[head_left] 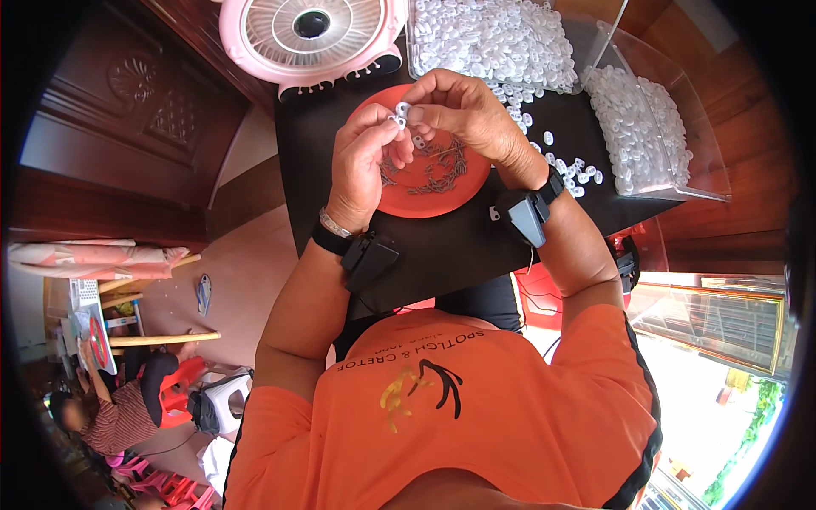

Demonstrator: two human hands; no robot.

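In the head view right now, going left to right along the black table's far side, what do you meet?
Pink fan → clear tray heaped with small white plastic pieces → second clear tray of white pieces. In front of them, both hands pinch a white piece over the orange dish.

A small white plastic piece sits pinched between the fingers of both hands. It is held just above an orange plate of small dark metal parts.

Dark carved wooden door panels stand at ten o'clock, pale tan floor below them; bright daylight floods a gold-framed window at four o'clock.
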